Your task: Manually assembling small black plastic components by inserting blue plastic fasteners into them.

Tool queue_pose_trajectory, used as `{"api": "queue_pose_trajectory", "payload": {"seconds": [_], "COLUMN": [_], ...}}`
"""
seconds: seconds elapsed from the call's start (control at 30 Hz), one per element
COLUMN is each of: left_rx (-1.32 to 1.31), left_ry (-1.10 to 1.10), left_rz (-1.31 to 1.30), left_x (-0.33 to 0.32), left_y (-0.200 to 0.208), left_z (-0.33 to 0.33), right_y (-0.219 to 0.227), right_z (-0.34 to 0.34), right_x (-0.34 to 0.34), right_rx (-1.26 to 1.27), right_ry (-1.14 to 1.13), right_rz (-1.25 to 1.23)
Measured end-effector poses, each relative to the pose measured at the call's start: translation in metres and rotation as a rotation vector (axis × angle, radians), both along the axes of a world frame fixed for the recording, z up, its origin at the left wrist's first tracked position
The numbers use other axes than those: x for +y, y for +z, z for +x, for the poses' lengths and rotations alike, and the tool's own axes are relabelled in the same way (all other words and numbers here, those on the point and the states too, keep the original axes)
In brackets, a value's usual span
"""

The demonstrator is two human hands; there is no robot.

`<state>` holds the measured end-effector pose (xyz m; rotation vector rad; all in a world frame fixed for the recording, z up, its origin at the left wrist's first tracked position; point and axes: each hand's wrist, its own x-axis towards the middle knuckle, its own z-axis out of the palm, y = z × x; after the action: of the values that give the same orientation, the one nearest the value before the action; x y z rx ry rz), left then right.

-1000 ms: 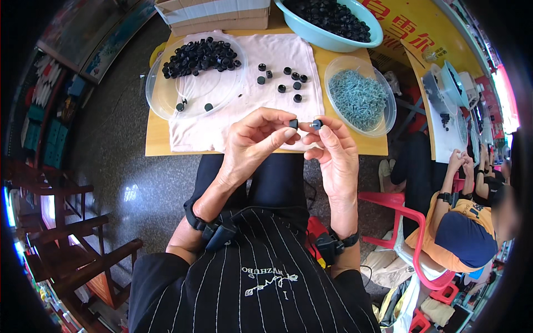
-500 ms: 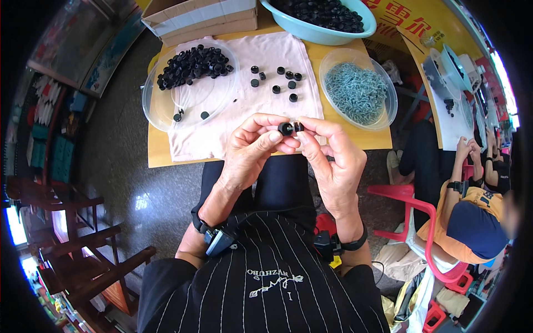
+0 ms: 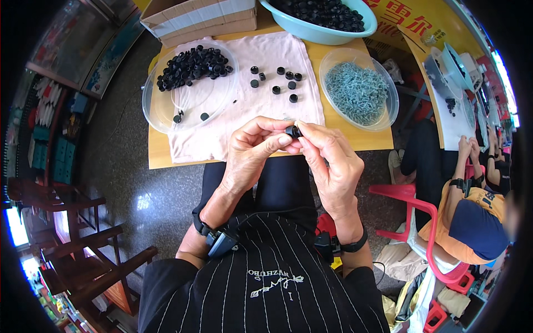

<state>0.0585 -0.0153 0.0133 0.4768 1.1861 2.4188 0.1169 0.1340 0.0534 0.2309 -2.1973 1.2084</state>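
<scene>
Just beyond the table's near edge, my left hand (image 3: 251, 149) pinches a small black round plastic cap (image 3: 291, 132) between thumb and fingers. My right hand (image 3: 334, 164) is closed from the other side, its fingertips on a second small black piece that meets the cap; the fingers mostly hide that piece. Several loose black caps (image 3: 293, 98) lie on the pink cloth (image 3: 266, 50) beyond my hands. To the left a clear round tray (image 3: 152, 114) holds a heap of black parts (image 3: 194, 66). To the right, silvery screws (image 3: 355, 91) fill a clear plastic bowl (image 3: 391, 105).
A light blue basin (image 3: 311, 34) full of black parts and a cardboard box (image 3: 202, 19) stand at the far side of the wooden table (image 3: 158, 158). At right, another person (image 3: 466, 222) sits by a red plastic chair (image 3: 413, 202). Dark wooden furniture (image 3: 83, 261) stands at left.
The two black pieces, apart with a small gap before, now meet. My right fingers have closed in leftward around them, and my left hand has shifted slightly right.
</scene>
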Motion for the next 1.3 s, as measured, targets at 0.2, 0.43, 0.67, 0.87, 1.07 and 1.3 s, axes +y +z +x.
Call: {"api": "queue_pose_trajectory", "payload": {"seconds": [0.2,0.43,0.67,0.87,1.07,1.3], "left_rx": [0.039,0.045,0.029,0.069,0.064,-0.096], "left_ry": [0.024,0.03,0.034,0.023,0.115,0.092], "left_rz": [-0.046,-0.059,-0.11,-0.044,-0.12,-0.152], "left_x": [0.0,0.0,0.001,0.003,0.007,0.003], "left_y": [-0.001,-0.002,0.006,0.004,0.001,0.002], "left_z": [0.002,0.003,0.004,0.002,0.008,0.008], "right_y": [-0.003,-0.007,-0.009,-0.013,-0.017,-0.016], "right_z": [-0.003,-0.001,-0.002,-0.003,-0.003,-0.006], "right_x": [0.002,-0.002,0.0,-0.004,0.002,0.0], "right_rx": [-0.001,-0.179,-0.221,-0.182,-0.049,0.011], "right_ry": [0.004,0.092,0.118,0.09,0.008,-0.003], "right_rz": [-0.013,-0.421,-0.52,-0.51,-0.146,-0.012]}}
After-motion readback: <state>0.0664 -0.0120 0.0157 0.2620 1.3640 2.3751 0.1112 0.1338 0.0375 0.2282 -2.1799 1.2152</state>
